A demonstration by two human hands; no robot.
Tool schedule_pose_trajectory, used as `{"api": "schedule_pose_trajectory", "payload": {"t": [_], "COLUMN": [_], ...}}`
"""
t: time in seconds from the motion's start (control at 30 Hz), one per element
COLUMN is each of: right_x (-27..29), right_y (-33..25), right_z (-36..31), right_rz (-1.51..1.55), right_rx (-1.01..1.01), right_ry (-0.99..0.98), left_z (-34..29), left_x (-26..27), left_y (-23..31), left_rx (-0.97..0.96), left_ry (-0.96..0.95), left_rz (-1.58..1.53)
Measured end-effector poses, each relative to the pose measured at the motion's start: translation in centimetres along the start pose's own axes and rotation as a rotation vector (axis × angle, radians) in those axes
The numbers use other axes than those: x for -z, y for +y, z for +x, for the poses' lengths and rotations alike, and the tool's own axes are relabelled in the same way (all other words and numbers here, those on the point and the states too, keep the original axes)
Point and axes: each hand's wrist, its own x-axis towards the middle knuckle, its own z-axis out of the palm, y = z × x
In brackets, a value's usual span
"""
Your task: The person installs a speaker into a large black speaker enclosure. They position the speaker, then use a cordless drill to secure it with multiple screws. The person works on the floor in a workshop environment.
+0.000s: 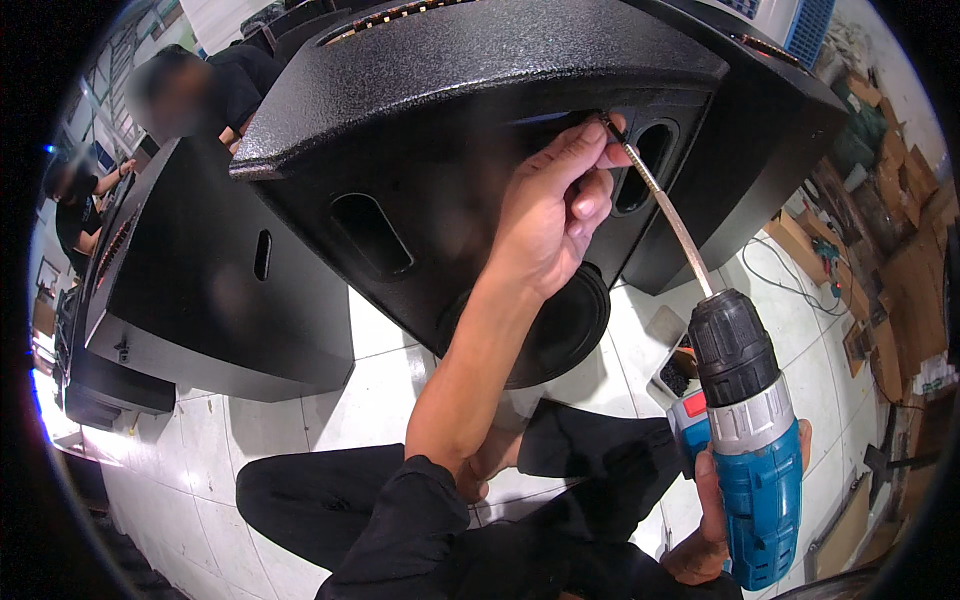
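My right hand (708,525) is wrapped round a blue cordless drill (762,500) with a black chuck, at the lower right. A long metal driver bit (680,225) runs from the chuck up and left to the face of a black speaker cabinet (480,85). At the bit's tip my left hand (550,215) is closed in a pinch, thumb and forefinger against the cabinet. What they pinch is small and dark, mostly covered by the fingers. Beside this hand the cabinet has oval handle openings, the left one (372,235) in plain view, and a round opening (560,335) lower down.
More black cabinets stand to the left (200,290) and right (760,150). An open box of small dark pieces (680,372) sits on the white tiled floor (380,340). Cardboard (915,270) and a cable (785,275) lie at right. Two people work at far left.
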Motion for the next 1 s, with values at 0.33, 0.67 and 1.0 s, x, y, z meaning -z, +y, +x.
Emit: {"api": "schedule_pose_trajectory", "payload": {"t": [0.33,0.67,1.0], "right_x": [1.4,0.7,0.2], "right_y": [1.1,1.0,0.8], "right_z": [0.0,0.9,2.1], "right_rz": [-0.019,0.065,0.185], "right_rx": [-0.052,-0.083,-0.124], "right_ry": [-0.007,-0.069,-0.186], "left_z": [-9.6,-22.1,-20.2], "left_x": [6.4,15.7,13.6], "left_y": [-10.4,-22.0,-19.5], "left_rx": [0.746,1.159,1.193], "left_ry": [-0.061,-0.209,-0.187], "left_rz": [0.377,0.589,0.448]}}
